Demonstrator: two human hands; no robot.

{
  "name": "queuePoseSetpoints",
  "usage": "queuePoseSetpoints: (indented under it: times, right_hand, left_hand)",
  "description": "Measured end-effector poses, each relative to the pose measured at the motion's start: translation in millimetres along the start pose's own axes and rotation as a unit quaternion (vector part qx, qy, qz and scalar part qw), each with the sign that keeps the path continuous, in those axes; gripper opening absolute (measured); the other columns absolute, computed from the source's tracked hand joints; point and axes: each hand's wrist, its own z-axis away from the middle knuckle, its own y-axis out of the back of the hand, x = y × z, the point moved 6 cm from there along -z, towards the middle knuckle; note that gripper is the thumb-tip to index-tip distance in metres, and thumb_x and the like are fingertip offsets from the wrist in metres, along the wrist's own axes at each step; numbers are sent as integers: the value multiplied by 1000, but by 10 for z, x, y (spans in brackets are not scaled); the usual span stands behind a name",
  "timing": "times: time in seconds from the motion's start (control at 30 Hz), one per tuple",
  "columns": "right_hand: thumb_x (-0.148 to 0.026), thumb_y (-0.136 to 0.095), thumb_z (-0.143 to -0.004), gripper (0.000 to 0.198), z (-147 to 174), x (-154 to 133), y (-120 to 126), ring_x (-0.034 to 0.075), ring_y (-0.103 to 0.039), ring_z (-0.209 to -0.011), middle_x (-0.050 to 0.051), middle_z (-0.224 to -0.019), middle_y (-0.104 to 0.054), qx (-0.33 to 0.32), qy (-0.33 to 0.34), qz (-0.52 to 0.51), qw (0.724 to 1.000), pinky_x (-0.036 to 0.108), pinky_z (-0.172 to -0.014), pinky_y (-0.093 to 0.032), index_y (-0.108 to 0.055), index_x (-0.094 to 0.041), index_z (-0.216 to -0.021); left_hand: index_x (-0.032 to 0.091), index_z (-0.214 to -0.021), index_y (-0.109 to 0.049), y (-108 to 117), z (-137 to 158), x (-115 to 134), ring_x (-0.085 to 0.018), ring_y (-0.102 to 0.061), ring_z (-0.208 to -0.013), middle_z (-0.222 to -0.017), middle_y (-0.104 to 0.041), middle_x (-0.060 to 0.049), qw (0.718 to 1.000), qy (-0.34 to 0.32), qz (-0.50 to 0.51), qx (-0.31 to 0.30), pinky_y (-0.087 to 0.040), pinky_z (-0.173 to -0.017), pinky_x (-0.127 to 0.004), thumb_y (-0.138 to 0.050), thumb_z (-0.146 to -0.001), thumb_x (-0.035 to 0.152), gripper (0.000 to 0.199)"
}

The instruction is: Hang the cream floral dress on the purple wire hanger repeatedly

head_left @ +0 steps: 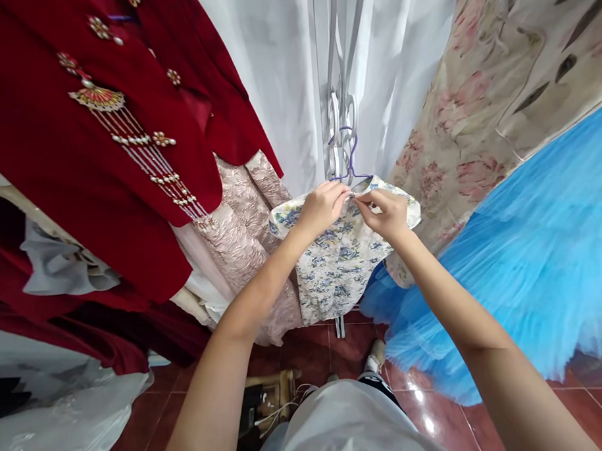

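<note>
A short-sleeved floral blouse, white with blue and yellow flowers, hangs in front of me on a purple hanger. At its neckline my left hand pinches the collar edge from the left side. Facing it, my right hand pinches the same collar from the right, with the fingertips of both hands almost meeting. Whatever small fastening lies between the fingertips is too small to make out. The hanger's hook hangs from a white metal rack just beyond the hands.
A dark red jacket with beaded ornaments and a pink textured garment hang on the left. To the right are a blue tulle skirt and a floral cloth. A white curtain hangs behind. Cables and a wooden object lie on the tiled floor.
</note>
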Motion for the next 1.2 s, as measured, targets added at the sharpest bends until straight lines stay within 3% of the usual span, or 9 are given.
queuePoseSetpoints:
  times: [0.17,0.3,0.5,0.67,0.83,0.93,1.0,1.1,1.2]
  right_hand:
    - [-30,-55,-98,28,135,125,-312,18,-58,-60,4,-62,-64,-29,37,29,998,30,-58,-41,-67,-23,-74]
    - [-32,-52,-99,38,586,73,-567,16,-50,-52,2,-54,-56,-136,49,13,989,30,-52,-33,-61,-23,-62]
    - [-32,-52,-100,34,1179,-26,-536,17,-57,-56,4,-58,-63,-196,-11,-72,978,30,-57,-38,-69,-23,-72]
    - [-32,-55,-100,27,1282,-143,-523,19,-63,-63,6,-69,-71,-200,-21,-114,973,31,-61,-44,-74,-24,-82]
    - [-31,-56,-98,25,1433,-61,-474,21,-68,-71,7,-76,-74,-232,-75,-115,963,31,-65,-48,-74,-24,-83]
    - [-31,-59,-96,21,1553,-30,-452,25,-69,-78,8,-78,-73,-272,-112,-117,949,35,-72,-51,-73,-23,-83]
    - [-36,-66,-92,17,1601,-86,-473,28,-70,-91,10,-94,-75,-294,-152,-167,929,39,-82,-54,-73,-22,-96]
    - [-47,-77,-81,47,1585,-286,-550,29,-68,-105,12,-115,-73,-302,-226,-295,878,43,-93,-55,-67,-20,-118]
    - [-54,-73,-83,38,1524,-506,-641,23,-68,-80,4,-83,-71,-351,-299,-401,792,36,-77,-58,-69,-18,-92]
  left_hand:
    - [17,-91,-67,100,-180,-50,-16,-64,-82,-85,-69,-4,997,52,-3,58,-49,-77,-29,-51,-101,18,19]
    - [16,-94,-66,417,-147,-397,-15,-63,-79,-87,-69,-4,986,117,-7,119,-47,-74,-27,-51,-101,21,17]
    - [19,-91,-65,920,610,-1225,-16,-62,-83,-87,-70,-4,972,185,-33,139,-48,-79,-26,-52,-99,28,18]
    - [19,-93,-62,766,1379,-1543,-17,-63,-85,-90,-68,-6,947,262,-11,184,-49,-79,-26,-47,-99,39,26]
    - [18,-90,-62,413,1797,-1282,-18,-62,-85,-86,-66,-6,940,285,24,188,-49,-79,-28,-46,-100,44,31]
    - [18,-96,-64,314,1819,-928,-17,-64,-82,-88,-68,-6,944,280,58,164,-50,-74,-27,-46,-101,41,29]
    - [19,-99,-66,216,1716,-637,-16,-64,-74,-86,-69,-4,953,263,87,119,-50,-67,-25,-46,-102,38,27]
    - [20,-99,-68,-14,1455,-183,-16,-67,-77,-89,-73,-4,969,207,131,31,-52,-72,-26,-48,-102,32,24]
    - [21,-98,-69,-253,1260,73,-16,-68,-82,-89,-73,-4,963,190,189,-38,-53,-79,-27,-48,-102,30,23]
